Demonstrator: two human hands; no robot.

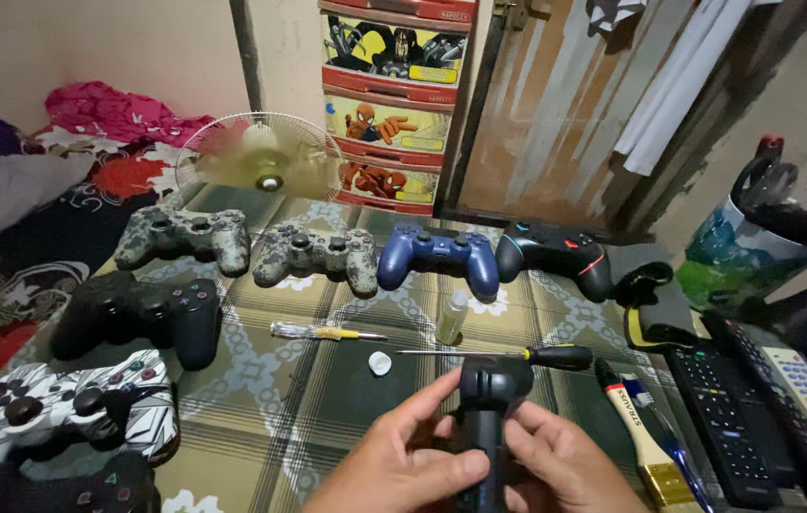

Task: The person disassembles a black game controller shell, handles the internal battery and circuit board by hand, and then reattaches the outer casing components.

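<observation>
Hands low centre, both on a black device (489,408) standing upright over the plaid cloth (327,399). Left hand (403,461) wraps the device's lower body, fingers curled around it, thumb across the front. Right hand (565,465) grips the other side, fingers clamped on it too. Can't tell what kind of device it is: boxy black head, narrow stem, base hidden by the hands.

Everything else, relative to the device:
- Black-handled screwdriver (517,356) just behind it, lying flat, shaft pointing left.
- White cap (379,363) behind-left, near the screwdriver tip.
- Small clear bottle (452,318) further behind, upright.
- Yellow-handled screwdriver (327,332) behind-left, flat.
- Brush (636,427) right of it, just beside the right hand, bristles toward the camera.
- Two remotes (764,408) further right.
- Black pouch with yellow trim (650,299) behind-right.
- Row of four controllers at the back: two camo (185,237), one blue (438,255), one black-and-red (555,255).
- More controllers well left: black (137,313), white patterned (71,404), another dark one at the bottom-left edge.
- Fan (261,157) and a plastic drawer unit (389,95) beyond the cloth's far edge.
</observation>
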